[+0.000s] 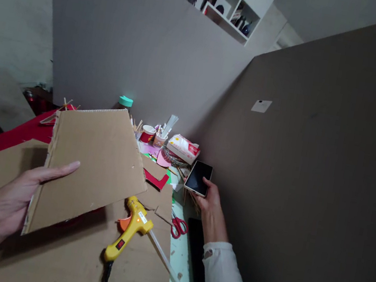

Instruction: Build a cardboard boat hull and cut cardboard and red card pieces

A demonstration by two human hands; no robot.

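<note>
Basically two hands, one item each. Left hand (16, 196) pinches a cardboard sheet (95, 154) by its left edge, left of centre: thumb on top, other fingers hidden underneath, likely leaving most of its face clear. Right hand (211, 205), right of centre, pinches one phone (199, 178), thumb over screen, other fingers mostly hidden; probably to face it upward. One yellow glue gun (129, 234), lower centre, lies on broad cardboard (137, 272), presumably shielding the surface (178, 257). Red scissors (179, 227): one pair, right of it. Paper cups (147, 135): two clear, mid-frame, one holding pale sticks (169, 126) upright.
</note>
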